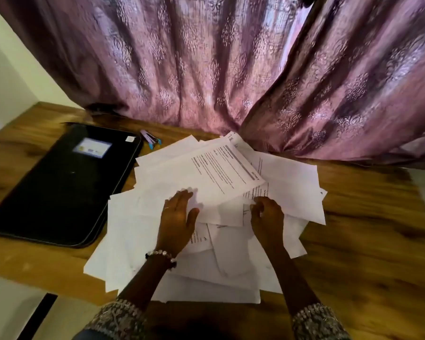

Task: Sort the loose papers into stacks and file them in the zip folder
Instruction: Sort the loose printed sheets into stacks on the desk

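A messy pile of loose white papers point(231, 177) covers the middle of the wooden table point(368, 241). My left hand point(176, 217) lies flat on the pile with its fingers spread and holds nothing. To its right, my right hand point(266, 218) has its fingers curled and pinches the edge of a sheet point(247, 212) in the pile. The black zip folder point(66, 182) lies flat and closed on the table to the left of the papers.
A small purple and blue stapler-like item point(151, 139) lies behind the folder's far right corner. A purple curtain point(231, 69) hangs down onto the back of the table and touches the far papers. The table's near edge runs at bottom left.
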